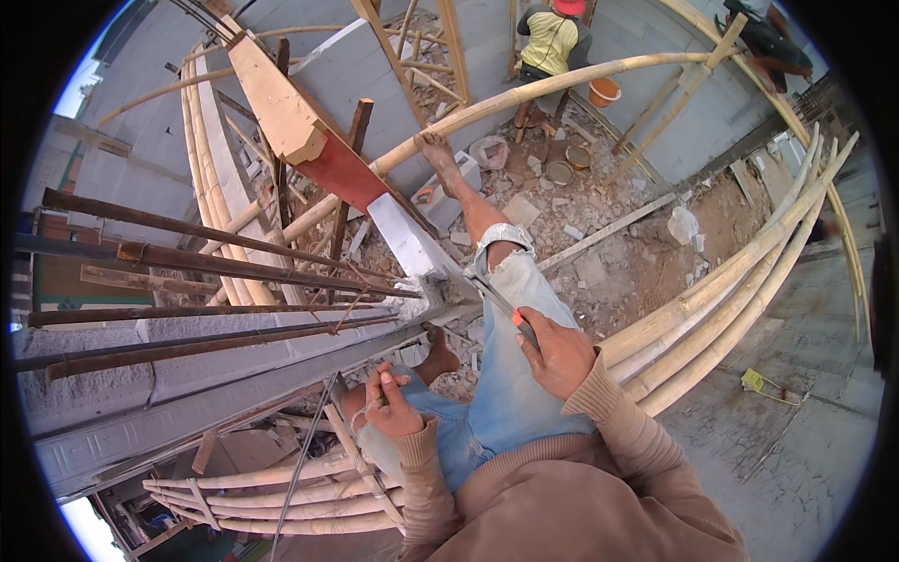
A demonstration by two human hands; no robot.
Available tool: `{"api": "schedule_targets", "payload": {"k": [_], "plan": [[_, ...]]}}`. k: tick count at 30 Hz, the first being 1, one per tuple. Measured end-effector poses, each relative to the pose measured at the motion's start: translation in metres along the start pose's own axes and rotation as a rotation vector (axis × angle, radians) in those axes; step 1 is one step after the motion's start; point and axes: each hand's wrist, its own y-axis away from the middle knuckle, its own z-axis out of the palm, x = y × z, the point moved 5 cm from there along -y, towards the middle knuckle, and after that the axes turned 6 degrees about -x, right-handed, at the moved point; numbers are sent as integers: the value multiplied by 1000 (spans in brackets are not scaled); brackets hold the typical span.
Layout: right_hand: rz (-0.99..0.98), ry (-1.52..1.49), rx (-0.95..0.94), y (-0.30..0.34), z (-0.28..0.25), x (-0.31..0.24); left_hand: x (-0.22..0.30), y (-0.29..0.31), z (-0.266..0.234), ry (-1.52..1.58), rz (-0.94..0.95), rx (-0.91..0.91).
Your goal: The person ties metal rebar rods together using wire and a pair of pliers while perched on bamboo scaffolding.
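Head view gives me both bare hands from above. I see the right hand (pixel 558 356) closed around the handle of a metal tool (pixel 494 298) with orange on its grip; it lies over the blue jeans (pixel 510 403), its far end near the pale concrete block (pixel 403 234). The left hand (pixel 393 406) has its fingers curled close together by the left knee; I cannot tell whether they pinch anything. Rusty steel bars (pixel 187 261) reach in from the left. One bare foot (pixel 435 145) rests on a bamboo pole (pixel 562 77); a co-worker (pixel 551 42) is farther off.
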Motion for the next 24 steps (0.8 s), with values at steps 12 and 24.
{"api": "schedule_targets", "payload": {"k": [12,24], "plan": [[207,-991,-334,-77,134,-19,-89,24,16,287,-209,-21],[254,-1234,-280,-72,146,-28,-98,24,24,391,-265,-84]]}}
